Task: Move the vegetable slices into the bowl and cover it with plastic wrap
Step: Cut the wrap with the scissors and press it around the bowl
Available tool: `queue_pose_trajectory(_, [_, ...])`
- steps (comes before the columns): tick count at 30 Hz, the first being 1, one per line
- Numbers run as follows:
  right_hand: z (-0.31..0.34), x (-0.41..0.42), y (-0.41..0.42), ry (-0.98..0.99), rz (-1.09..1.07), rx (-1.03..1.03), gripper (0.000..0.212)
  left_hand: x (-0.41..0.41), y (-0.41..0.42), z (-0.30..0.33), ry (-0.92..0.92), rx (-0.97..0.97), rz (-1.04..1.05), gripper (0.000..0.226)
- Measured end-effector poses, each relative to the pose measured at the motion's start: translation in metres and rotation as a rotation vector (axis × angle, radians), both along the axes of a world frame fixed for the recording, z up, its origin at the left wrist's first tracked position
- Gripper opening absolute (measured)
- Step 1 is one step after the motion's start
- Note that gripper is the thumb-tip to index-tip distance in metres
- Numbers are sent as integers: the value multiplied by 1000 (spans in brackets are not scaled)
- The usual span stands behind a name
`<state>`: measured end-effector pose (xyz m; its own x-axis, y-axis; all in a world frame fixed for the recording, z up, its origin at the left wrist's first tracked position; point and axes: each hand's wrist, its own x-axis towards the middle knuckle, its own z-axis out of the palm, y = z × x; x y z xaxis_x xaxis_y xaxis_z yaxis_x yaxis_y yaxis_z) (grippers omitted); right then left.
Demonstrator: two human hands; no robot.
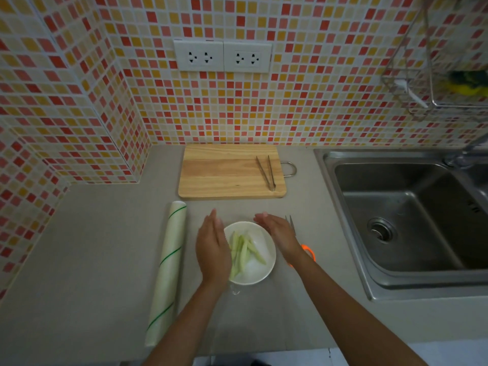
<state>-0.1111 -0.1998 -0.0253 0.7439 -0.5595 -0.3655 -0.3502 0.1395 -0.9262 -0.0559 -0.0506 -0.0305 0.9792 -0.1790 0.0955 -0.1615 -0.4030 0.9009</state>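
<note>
Spanning the whole lower part of the view, the grey countertop (79, 260) carries everything, with a steel sink (404, 207) sunk into it at the right. A wooden cutting board (224, 173) lies against the tiled wall, and metal tongs (267, 172) rest on its right end. Left of the hands lies a long roll of plastic wrap (167, 270) with thin green stripes. A white bowl (260, 265) sits on the counter near the front edge, holding pale green vegetable slices (245, 250). The left hand (212, 249) stands edge-on at the bowl's left side, fingers straight and together, gripping nothing. The right hand (277, 232) stands the same way at the bowl's upper right rim, fingers extended. Scissors (306, 247) with orange handles lie just right of the bowl, partly hidden under the right wrist.
</note>
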Motion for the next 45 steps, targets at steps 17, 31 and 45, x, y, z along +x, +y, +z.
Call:
queue_pose_trajectory(17, [-3,3,0,20,68,59,56,5,1,-22,51,179,-192,40])
queue_pose_trajectory(31, [-7,10,-3,21,247,420,58,17,2,-19,58,139,-311,36])
queue_pose_trajectory(45, [-21,-4,23,-135,-196,218,33,49,0,-8,107,90,-222,44])
